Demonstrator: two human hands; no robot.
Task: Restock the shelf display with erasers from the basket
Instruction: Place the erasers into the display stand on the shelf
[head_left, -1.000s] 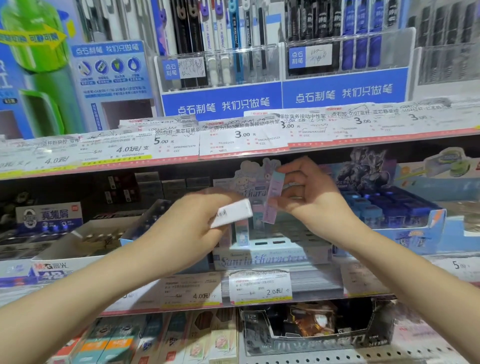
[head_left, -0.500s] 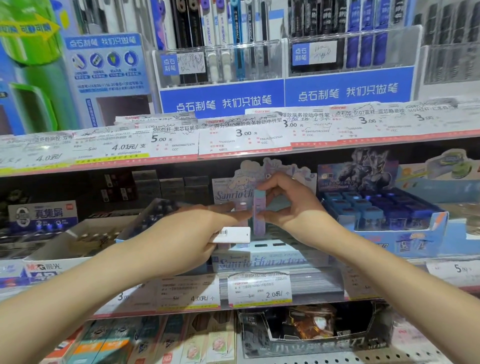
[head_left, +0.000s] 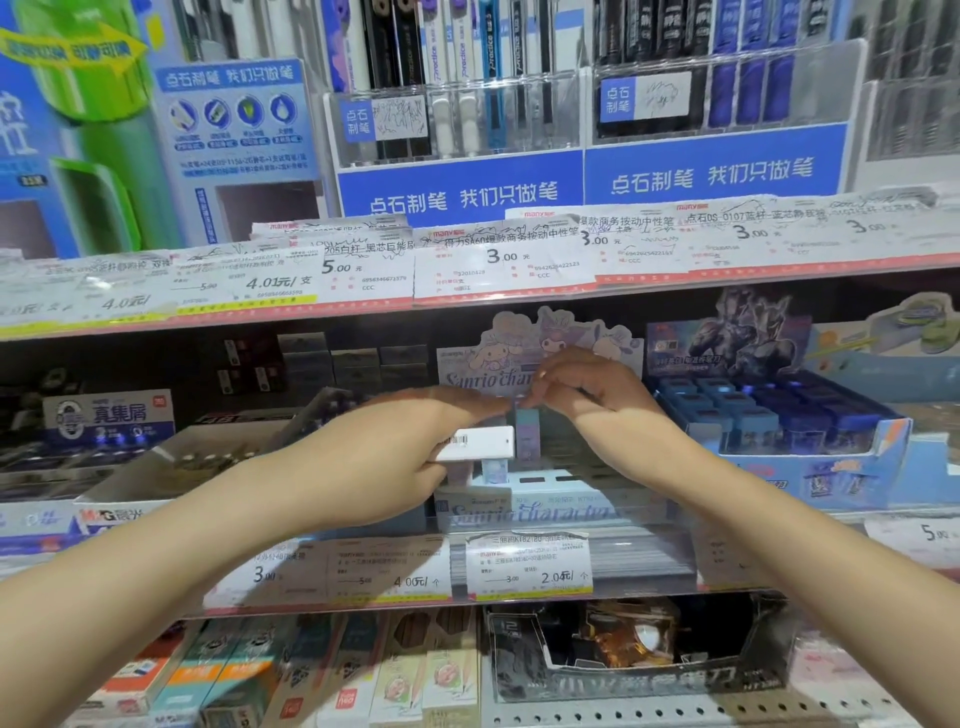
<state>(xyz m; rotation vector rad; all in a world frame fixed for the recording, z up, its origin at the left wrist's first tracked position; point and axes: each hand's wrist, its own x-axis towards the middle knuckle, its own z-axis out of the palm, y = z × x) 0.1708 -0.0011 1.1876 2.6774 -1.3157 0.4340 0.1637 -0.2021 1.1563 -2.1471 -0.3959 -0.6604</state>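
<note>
- A white eraser (head_left: 475, 442) with a barcode lies flat in the left hand (head_left: 384, 457), pinched between thumb and fingers, just in front of the display box (head_left: 540, 506).
- A pastel eraser (head_left: 529, 434) stands upright in the box, directly under the right hand (head_left: 592, 395).
- The right hand's fingertips are closed on the top of that eraser; the left index finger reaches toward them.

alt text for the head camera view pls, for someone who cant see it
Two bare hands reach into a pastel Sanrio Characters display box on the middle store shelf: the right hand pinches an upright pastel eraser into it while the left hand holds a white barcoded eraser. Price tags line the shelf edges.
</note>
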